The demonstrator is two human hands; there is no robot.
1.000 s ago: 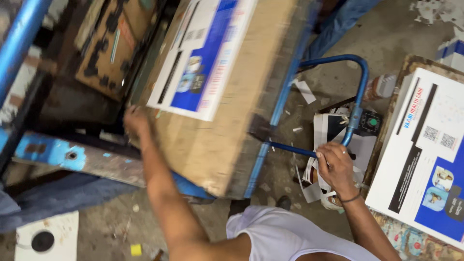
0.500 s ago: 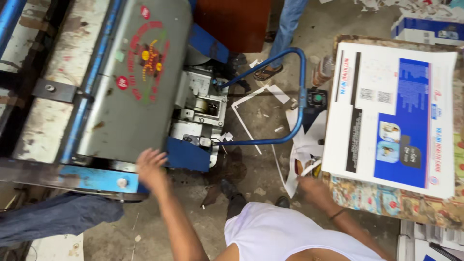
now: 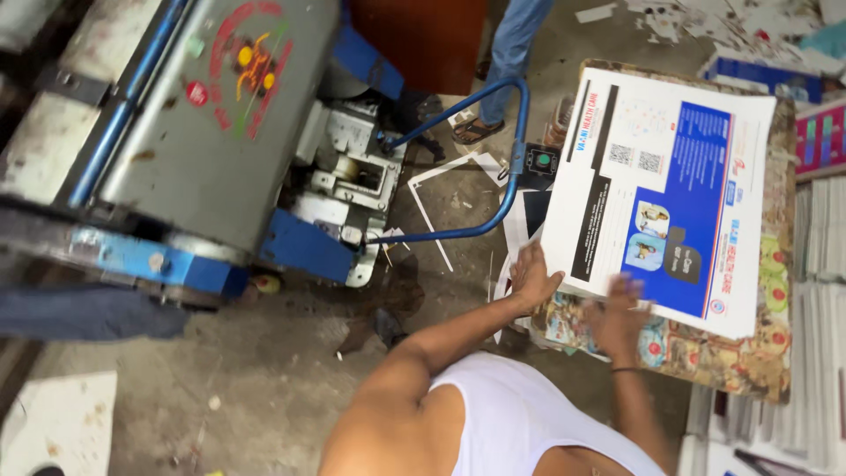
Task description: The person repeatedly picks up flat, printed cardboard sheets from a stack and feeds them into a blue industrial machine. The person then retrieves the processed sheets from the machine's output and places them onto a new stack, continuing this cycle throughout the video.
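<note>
A stack of white and blue printed sheets (image 3: 670,194) lies on a stand covered with colourful patterned paper (image 3: 758,353). My left hand (image 3: 533,278) rests flat against the stack's left near edge, fingers apart. Blurred by motion, my right hand (image 3: 617,317) lies with spread fingers on the near edge of the top sheet; a thin band circles its wrist. Neither hand is closed around anything. My shoulders in a white sleeveless shirt fill the bottom of the view.
A grey machine with a blue frame (image 3: 220,132) stands at the left, a blue tubular handle (image 3: 511,159) curving from it toward the stack. Another person's legs in jeans (image 3: 511,53) stand behind. Paper stacks (image 3: 820,264) line the right; paper scraps litter the floor.
My left hand left the machine's blue frame and came across to the stack's edge. My right hand rose from near the floor onto the top sheet. The view swung right.
</note>
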